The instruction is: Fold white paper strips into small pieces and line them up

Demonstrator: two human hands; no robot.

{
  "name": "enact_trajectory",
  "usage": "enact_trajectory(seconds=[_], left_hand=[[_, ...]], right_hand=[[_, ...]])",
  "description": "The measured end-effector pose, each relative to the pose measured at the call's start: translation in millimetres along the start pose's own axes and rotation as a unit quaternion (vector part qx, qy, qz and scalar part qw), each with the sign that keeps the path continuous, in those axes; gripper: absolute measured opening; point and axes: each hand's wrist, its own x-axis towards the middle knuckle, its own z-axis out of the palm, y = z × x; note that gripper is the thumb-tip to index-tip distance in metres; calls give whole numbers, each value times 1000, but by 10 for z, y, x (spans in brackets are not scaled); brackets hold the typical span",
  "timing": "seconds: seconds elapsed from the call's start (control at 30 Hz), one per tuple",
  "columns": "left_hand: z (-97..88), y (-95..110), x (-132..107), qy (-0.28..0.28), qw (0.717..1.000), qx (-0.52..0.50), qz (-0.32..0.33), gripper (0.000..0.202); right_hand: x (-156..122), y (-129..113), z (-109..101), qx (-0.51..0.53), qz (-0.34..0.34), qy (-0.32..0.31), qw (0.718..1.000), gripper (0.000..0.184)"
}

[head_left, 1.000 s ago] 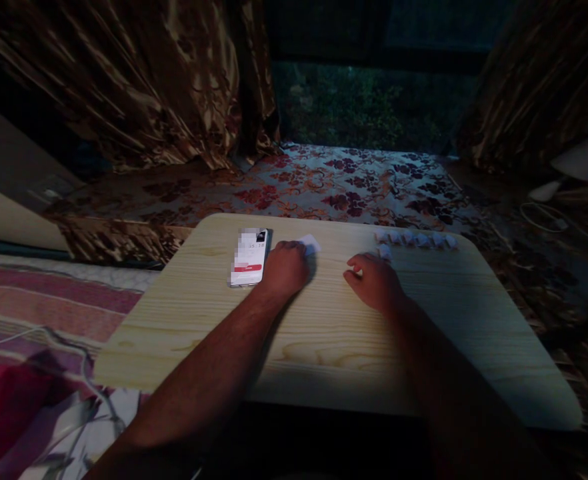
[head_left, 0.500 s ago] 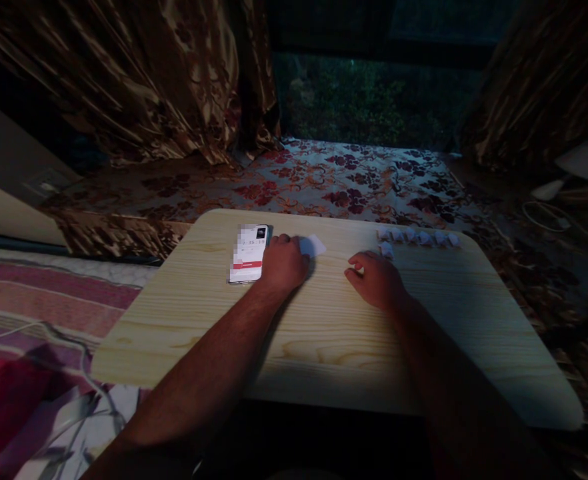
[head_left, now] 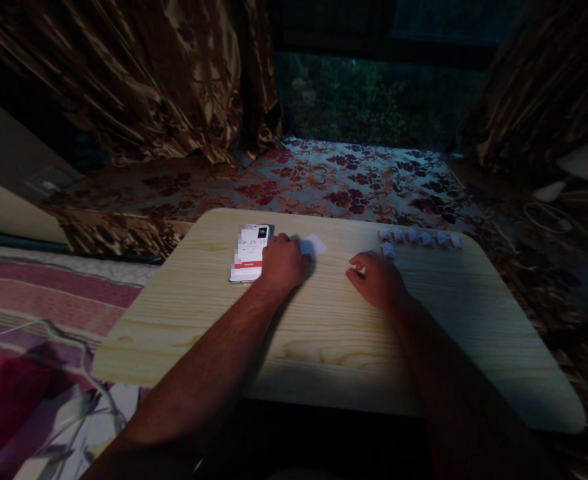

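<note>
My left hand [head_left: 285, 263] rests on the table palm down with bent fingers, against the right edge of a lit phone [head_left: 249, 257]. Its fingertips are hidden, so anything in them does not show. Beside its thumb lies a small white paper piece [head_left: 315, 245], partly behind the hand. My right hand [head_left: 374, 279] lies to the right of the paper. Its thumb and index finger curve towards each other with a gap between them, holding nothing. Just beyond it sits a small folded white piece [head_left: 387, 250], below a row of similar folded pieces [head_left: 425, 239].
The light wooden table [head_left: 334, 350] has rounded corners. Past its far edge is a ledge with a floral cover [head_left: 349, 177], under a window. At left is a striped bed cover [head_left: 49, 293] with white cables [head_left: 87, 363]. A white lamp [head_left: 587, 160] stands at far right.
Both hands keep nearly the same places and poses. The whole view shifts very slightly.
</note>
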Motion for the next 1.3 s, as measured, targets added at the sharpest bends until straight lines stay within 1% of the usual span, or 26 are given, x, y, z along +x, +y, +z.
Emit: enact_trajectory(seconds=[0.1, 0.2, 0.33, 0.57, 0.73, 0.8, 0.93, 1.03, 1.17, 1.3], left_hand=[[1, -6, -5, 1, 1000, -15, 9, 41], [-13, 9, -24, 4, 999, -31, 12, 46], [-28, 33, -43, 4, 1000, -19, 15, 51], [-26, 45, -38, 4, 1000, -4, 24, 42], [1, 42, -38, 7, 999, -8, 49, 39], [12, 45, -46, 15, 998, -17, 53, 41], [16, 66, -66, 31, 998, -30, 42, 53], [6, 77, -73, 21, 999, -26, 36, 53], [-4, 68, -68, 16, 999, -25, 38, 59], [2, 60, -60, 13, 998, -40, 46, 53]], right_hand=[[2, 8, 8, -1, 0, 0, 1000, 21], [4, 8, 5, -3, 7, -5, 1000, 21], [5, -1, -9, -3, 4, -7, 1000, 20], [3, 1, -14, 2, -1, -4, 1000, 20], [9, -10, -9, 1, 5, -8, 1000, 20], [11, -14, -11, -2, 7, -10, 1000, 20], [10, -16, -18, -9, 5, -9, 1000, 20], [6, -13, -20, -7, 1, -7, 1000, 20], [2, -11, -18, -5, 3, -9, 1000, 20], [5, -10, -12, -4, 2, -7, 1000, 21]])
